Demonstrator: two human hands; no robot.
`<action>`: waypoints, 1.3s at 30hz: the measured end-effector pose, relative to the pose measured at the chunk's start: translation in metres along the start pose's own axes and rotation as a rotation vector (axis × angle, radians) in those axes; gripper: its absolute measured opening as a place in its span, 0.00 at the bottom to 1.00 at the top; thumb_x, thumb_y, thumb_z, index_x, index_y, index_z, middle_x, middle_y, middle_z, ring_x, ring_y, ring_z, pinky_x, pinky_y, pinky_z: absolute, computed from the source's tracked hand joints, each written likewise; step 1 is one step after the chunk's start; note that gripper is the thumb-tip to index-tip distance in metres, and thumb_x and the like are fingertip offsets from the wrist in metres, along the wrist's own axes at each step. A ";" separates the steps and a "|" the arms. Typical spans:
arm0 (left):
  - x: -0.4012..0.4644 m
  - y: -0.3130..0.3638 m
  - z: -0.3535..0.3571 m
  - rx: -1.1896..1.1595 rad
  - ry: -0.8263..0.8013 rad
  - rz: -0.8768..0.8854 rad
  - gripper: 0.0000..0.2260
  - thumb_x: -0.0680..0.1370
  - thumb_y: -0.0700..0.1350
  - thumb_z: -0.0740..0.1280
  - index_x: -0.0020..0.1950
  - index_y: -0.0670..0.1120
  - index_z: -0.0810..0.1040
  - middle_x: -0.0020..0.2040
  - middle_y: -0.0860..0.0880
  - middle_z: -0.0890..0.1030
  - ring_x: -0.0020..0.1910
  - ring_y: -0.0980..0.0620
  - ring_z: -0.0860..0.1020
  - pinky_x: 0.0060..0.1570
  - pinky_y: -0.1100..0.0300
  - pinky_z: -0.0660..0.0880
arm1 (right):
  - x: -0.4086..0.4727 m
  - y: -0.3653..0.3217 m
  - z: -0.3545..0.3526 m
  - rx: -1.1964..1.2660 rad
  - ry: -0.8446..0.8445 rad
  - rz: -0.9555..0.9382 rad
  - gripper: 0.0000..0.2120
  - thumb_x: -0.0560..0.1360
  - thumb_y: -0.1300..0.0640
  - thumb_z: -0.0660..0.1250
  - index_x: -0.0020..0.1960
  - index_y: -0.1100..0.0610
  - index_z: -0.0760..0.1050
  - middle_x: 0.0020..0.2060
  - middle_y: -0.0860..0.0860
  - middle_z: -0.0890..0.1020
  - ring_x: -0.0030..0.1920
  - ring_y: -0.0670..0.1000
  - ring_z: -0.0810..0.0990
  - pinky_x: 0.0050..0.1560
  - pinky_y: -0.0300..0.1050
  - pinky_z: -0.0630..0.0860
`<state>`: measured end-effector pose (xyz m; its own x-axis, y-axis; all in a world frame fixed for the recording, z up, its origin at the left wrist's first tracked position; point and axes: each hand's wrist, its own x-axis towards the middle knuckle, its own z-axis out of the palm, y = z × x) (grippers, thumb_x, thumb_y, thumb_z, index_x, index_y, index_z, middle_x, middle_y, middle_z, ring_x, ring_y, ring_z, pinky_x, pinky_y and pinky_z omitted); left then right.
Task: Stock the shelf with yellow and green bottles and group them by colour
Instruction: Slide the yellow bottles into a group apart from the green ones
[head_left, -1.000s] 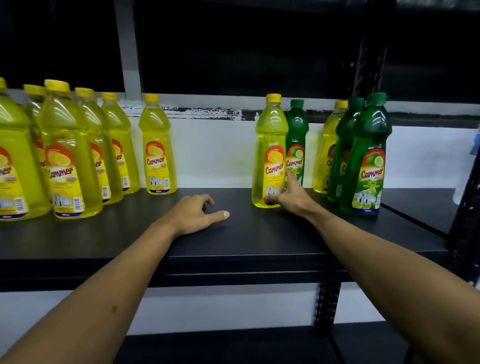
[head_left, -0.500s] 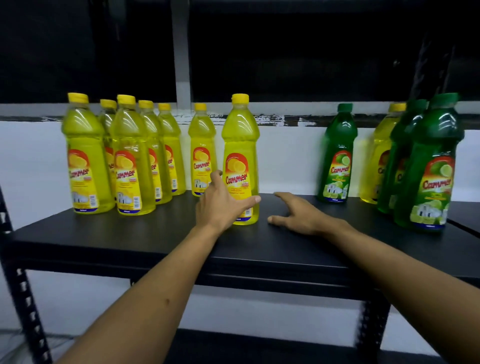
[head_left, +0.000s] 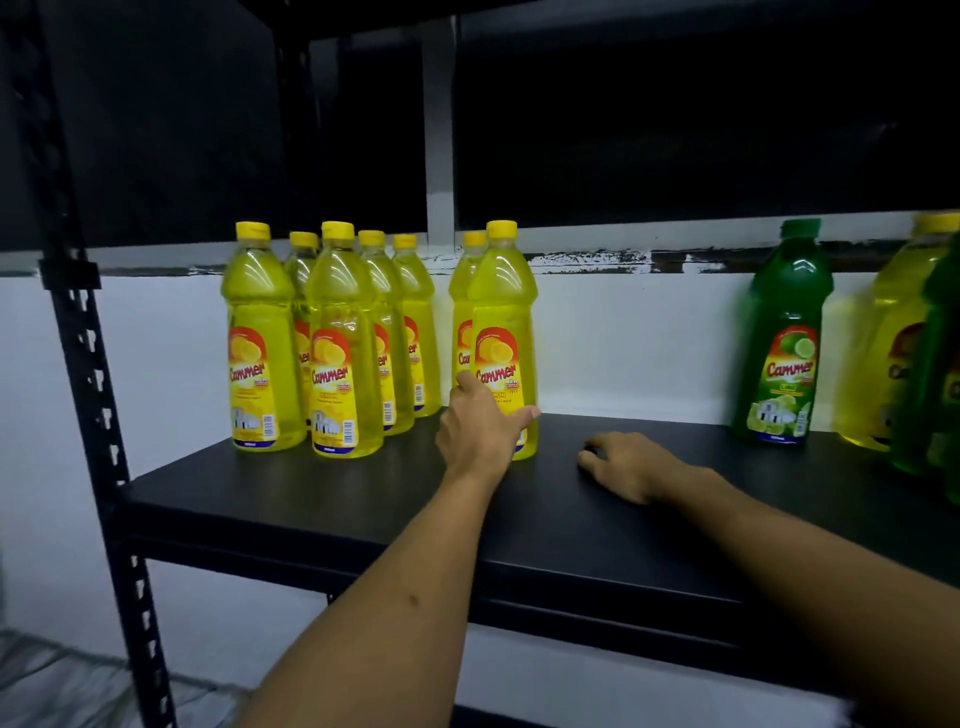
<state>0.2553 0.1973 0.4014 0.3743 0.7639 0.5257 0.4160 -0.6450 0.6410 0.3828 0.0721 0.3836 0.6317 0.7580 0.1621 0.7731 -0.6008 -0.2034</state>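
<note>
The yellow bottle is held low by the left hand, fingers wrapped around it, beside the yellow group. The right hand lies flat and relaxed on the shelf. If pushed low, the bottle could tip against its neighbours.

My left hand grips the lower part of a yellow bottle standing upright on the black shelf, thumb on its right side. Another yellow bottle stands just behind it, and a cluster of yellow bottles stands to the left. My right hand rests on the shelf, fingers loosely bent. Far right stands a green bottle, with blurred yellow and green bottles at the edge.
</note>
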 end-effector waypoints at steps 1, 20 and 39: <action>0.006 -0.003 0.000 -0.005 -0.008 -0.016 0.37 0.70 0.61 0.74 0.68 0.43 0.63 0.61 0.44 0.75 0.60 0.42 0.76 0.52 0.49 0.76 | -0.001 0.001 0.000 0.001 -0.006 -0.001 0.21 0.81 0.44 0.52 0.65 0.55 0.73 0.64 0.55 0.77 0.63 0.57 0.74 0.65 0.55 0.70; 0.043 -0.016 0.015 0.047 0.008 -0.135 0.37 0.74 0.55 0.72 0.73 0.41 0.57 0.68 0.41 0.72 0.65 0.39 0.73 0.57 0.46 0.75 | 0.004 0.006 0.005 -0.007 0.016 -0.033 0.19 0.81 0.44 0.53 0.62 0.54 0.73 0.61 0.52 0.78 0.60 0.54 0.76 0.63 0.53 0.71; 0.047 -0.038 0.014 -0.099 0.043 -0.103 0.37 0.74 0.57 0.71 0.76 0.45 0.56 0.68 0.44 0.72 0.67 0.41 0.72 0.58 0.46 0.74 | 0.000 0.004 0.003 0.013 0.025 -0.031 0.18 0.81 0.45 0.53 0.62 0.54 0.74 0.60 0.52 0.79 0.60 0.54 0.76 0.63 0.52 0.71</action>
<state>0.2691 0.2577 0.3938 0.2973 0.8275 0.4763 0.3656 -0.5595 0.7438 0.3858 0.0705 0.3804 0.6089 0.7695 0.1926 0.7916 -0.5736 -0.2106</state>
